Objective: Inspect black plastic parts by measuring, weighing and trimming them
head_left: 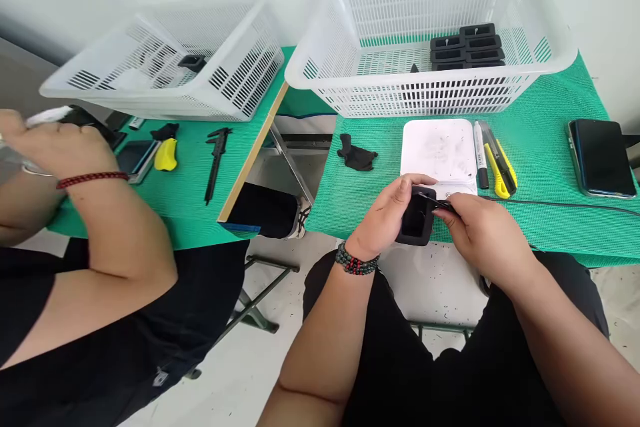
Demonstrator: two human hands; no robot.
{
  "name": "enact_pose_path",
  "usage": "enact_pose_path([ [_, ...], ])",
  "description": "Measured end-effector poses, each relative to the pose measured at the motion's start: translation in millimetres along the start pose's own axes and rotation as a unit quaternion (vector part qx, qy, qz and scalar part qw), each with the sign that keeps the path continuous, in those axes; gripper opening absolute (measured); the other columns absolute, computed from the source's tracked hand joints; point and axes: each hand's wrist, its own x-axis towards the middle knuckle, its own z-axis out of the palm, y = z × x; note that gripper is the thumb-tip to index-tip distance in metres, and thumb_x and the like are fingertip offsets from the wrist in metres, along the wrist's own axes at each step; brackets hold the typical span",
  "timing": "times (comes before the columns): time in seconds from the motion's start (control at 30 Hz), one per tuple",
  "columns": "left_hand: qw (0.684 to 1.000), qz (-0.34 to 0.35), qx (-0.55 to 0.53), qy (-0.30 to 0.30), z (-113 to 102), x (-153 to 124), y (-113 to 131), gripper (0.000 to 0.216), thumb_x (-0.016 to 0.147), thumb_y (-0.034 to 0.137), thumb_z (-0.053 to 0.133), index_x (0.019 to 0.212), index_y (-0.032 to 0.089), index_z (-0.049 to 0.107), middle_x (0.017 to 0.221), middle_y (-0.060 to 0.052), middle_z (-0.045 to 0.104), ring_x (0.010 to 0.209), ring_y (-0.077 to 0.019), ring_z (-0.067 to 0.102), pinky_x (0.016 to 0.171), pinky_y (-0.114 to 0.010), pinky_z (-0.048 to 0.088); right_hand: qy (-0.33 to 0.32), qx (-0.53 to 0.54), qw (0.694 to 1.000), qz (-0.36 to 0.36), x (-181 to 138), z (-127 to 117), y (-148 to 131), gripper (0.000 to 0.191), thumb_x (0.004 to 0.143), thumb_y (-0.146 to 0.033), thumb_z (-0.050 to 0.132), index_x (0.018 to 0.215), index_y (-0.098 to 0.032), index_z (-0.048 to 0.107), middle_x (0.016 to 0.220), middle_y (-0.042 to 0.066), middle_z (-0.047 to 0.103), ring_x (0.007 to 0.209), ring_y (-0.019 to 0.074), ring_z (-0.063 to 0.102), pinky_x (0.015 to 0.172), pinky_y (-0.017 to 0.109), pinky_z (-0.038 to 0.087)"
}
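Observation:
My left hand (pixel 387 213) is wrapped round a small black box-shaped plastic part (pixel 416 221), held just above the near edge of the green-covered table (pixel 545 167). My right hand (pixel 483 230) pinches a thin dark tool (pixel 440 203) whose tip rests on the part's top edge. A beaded bracelet sits on my left wrist. Just behind the hands lies a white tray (pixel 440 150).
A white basket (pixel 435 90) at the back holds several stacked black parts (pixel 467 47). A marker and yellow utility knife (pixel 497 163), a phone (pixel 600 157), a cable and a black scrap (pixel 356 155) lie on the mat. A co-worker's arm (pixel 90 213), a caliper (pixel 216 160) and a second basket (pixel 165 60) are at left.

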Motion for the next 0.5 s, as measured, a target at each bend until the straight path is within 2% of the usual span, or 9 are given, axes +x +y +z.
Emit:
enact_pose_path([
  [0.1, 0.997, -0.054, -0.046, -0.011, -5.8, 0.0, 4.4, 0.055, 0.093, 0.069, 0.055, 0.117, 0.021, 0.067, 0.1, -0.008, 0.071, 0.071, -0.0217, 0.072, 0.062, -0.035, 0.059, -0.01, 0.021, 1.0, -0.006, 0.8, -2.0, 3.0, 0.026, 0.1, -0.027, 0.047, 0.074, -0.022, 0.046, 0.065, 0.004, 0.054, 0.058, 0.0168, 0.044, 0.056, 0.03, 0.023],
  [0.17, 0.995, -0.065, -0.073, -0.015, -8.6, -0.7, 7.9, 0.053, 0.091, 0.066, 0.061, 0.116, 0.02, 0.065, 0.097, -0.007, 0.071, 0.069, -0.0227, 0.072, 0.061, -0.036, 0.06, -0.026, 0.035, 0.999, -0.004, 0.4, -3.6, 3.7, 0.027, 0.1, -0.025, 0.046, 0.074, -0.023, 0.043, 0.065, 0.003, 0.054, 0.057, 0.0167, 0.043, 0.056, 0.03, 0.023],
  [0.33, 0.996, -0.024, -0.08, -0.015, -16.1, -3.5, 14.1, 0.044, 0.087, 0.048, 0.076, 0.118, 0.019, 0.066, 0.106, -0.008, 0.07, 0.089, -0.023, 0.071, 0.075, -0.034, 0.061, -0.071, 0.083, 0.994, -0.002, -1.7, -4.5, 1.8, 0.024, 0.098, -0.021, 0.044, 0.075, -0.024, 0.037, 0.07, 0.004, 0.058, 0.061, 0.0181, 0.047, 0.057, 0.03, 0.027],
  [0.43, 0.996, -0.005, -0.079, -0.037, -21.3, -4.4, 12.0, 0.052, 0.086, 0.042, 0.079, 0.132, 0.028, 0.059, 0.103, -0.004, 0.068, 0.078, -0.018, 0.069, 0.064, -0.028, 0.059, -0.066, 0.134, 0.989, -0.004, -2.8, -3.9, 0.2, 0.021, 0.098, -0.021, 0.043, 0.077, -0.024, 0.039, 0.075, 0.004, 0.059, 0.065, 0.0184, 0.049, 0.058, 0.03, 0.031],
  [0.5, 0.994, 0.006, -0.087, -0.06, -23.3, -4.7, 9.3, 0.062, 0.084, 0.05, 0.079, 0.138, 0.032, 0.055, 0.102, -0.004, 0.067, 0.069, -0.016, 0.067, 0.056, -0.026, 0.056, -0.051, 0.179, 0.983, 0.0, -3.3, -3.2, -0.3, 0.021, 0.1, -0.025, 0.043, 0.079, -0.024, 0.042, 0.076, 0.004, 0.059, 0.066, 0.0181, 0.049, 0.059, 0.03, 0.034],
])
